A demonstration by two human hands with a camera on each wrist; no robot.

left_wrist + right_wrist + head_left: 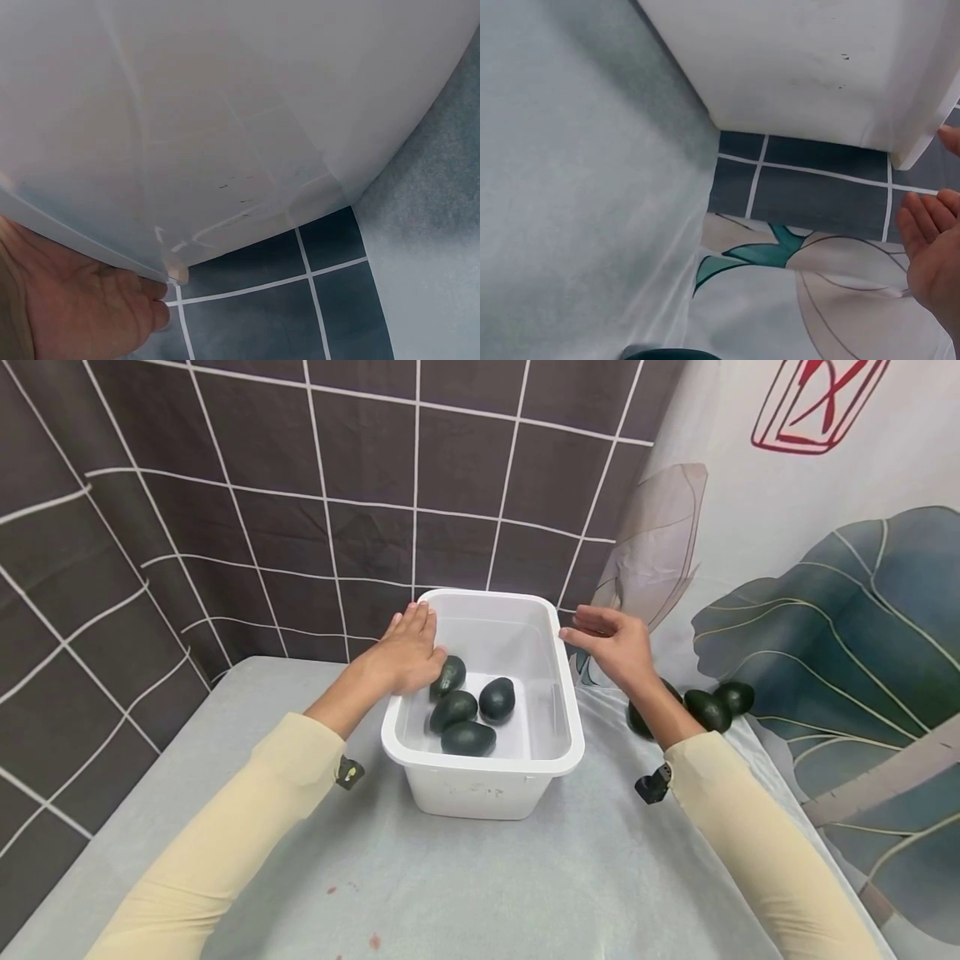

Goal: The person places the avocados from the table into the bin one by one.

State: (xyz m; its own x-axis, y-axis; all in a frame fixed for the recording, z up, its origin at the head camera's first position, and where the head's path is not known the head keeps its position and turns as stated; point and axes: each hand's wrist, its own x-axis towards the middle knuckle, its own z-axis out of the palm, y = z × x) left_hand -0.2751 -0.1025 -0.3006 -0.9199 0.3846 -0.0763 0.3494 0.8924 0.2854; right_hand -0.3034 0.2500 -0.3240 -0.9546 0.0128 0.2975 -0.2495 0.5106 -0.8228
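A white plastic bin stands on the grey-covered table, with several dark green avocados inside it. My left hand lies over the bin's left rim, its fingers fairly straight along the edge and its thumb on the inner side next to one avocado. The left wrist view shows the palm and fingers just under the rim of the bin wall. My right hand hovers with straight fingers beside the bin's far right corner; the right wrist view shows the fingers just off the bin corner.
Three more avocados lie on the table to the right of the bin; two are in plain sight and one is partly behind my right forearm. A dark tiled cloth and a leaf-print cloth hang close behind the table.
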